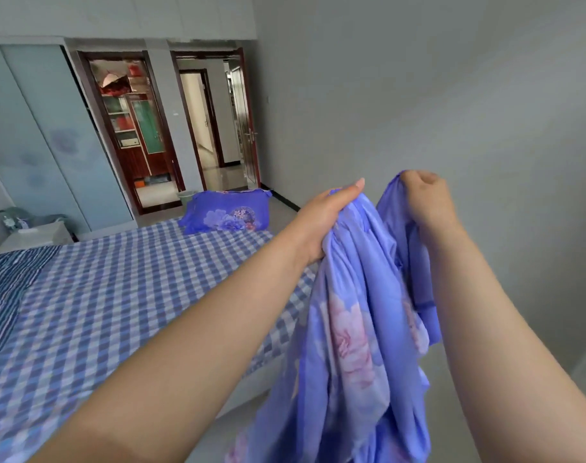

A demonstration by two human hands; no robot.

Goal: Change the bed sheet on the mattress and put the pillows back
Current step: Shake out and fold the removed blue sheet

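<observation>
Up in front of me, past the side of the bed, I hold the purple sheet (355, 315) in the air with both hands. My left hand (325, 222) grips a thick bunch of it, fingers wrapped round the cloth and thumb lying along the top. My right hand (427, 198) is curled into a fist that pinches another bit of the top edge. The two hands are near each other but not touching. The sheet hangs straight down from them, so its long way runs up and down, top at my hands and bottom out of sight below. It is bunched and folded, with big pink flowers on it.

To my left is the mattress (124, 295), covered in blue and white checks. It stretches away from me toward the far wall. A striped cloth (7, 289) lies along its left edge. On the far corner sits a purple pillow (228, 212) with flowers on it. A small white table (37, 235) stands beside the bed. Behind that is a pale blue wardrobe (50, 138). Two dark wood doorways (214, 121) stand open in the far wall. A plain grey wall (452, 95) fills the right side.
</observation>
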